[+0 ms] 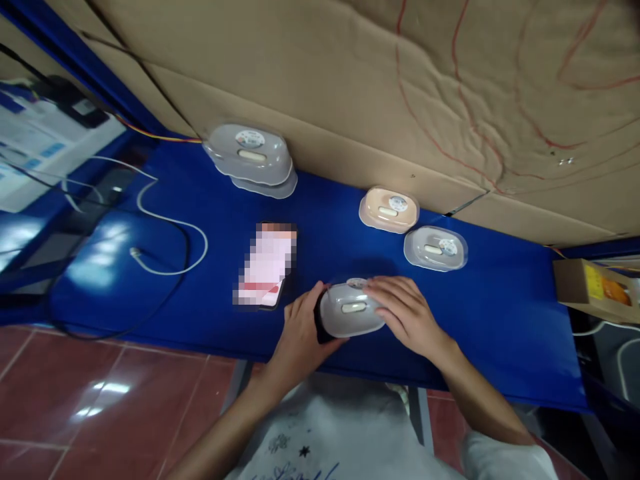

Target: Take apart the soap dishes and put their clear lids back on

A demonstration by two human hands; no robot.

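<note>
In front of me, above the near edge of the blue table, is a small oval plastic container (345, 320) with a clear lid, a pale oblong piece on top and a round sticker. My left hand (303, 327) grips its left end, where a black part shows between hand and lid. The fingers of my right hand (407, 310) bend over the lid's right end; their tips touch it, and the thumb is hidden. Beyond my right hand sit a grey lidded container (425, 259) and a peach lidded container (377, 220), both with similar stickers.
Larger clear-lidded containers (240, 167) are stacked at the back left. A phone (265, 263) lies left of my hands, with a white cable (205, 250) farther left. Cardboard (320, 87) walls the back. An open cardboard box (575, 283) stands at the right end.
</note>
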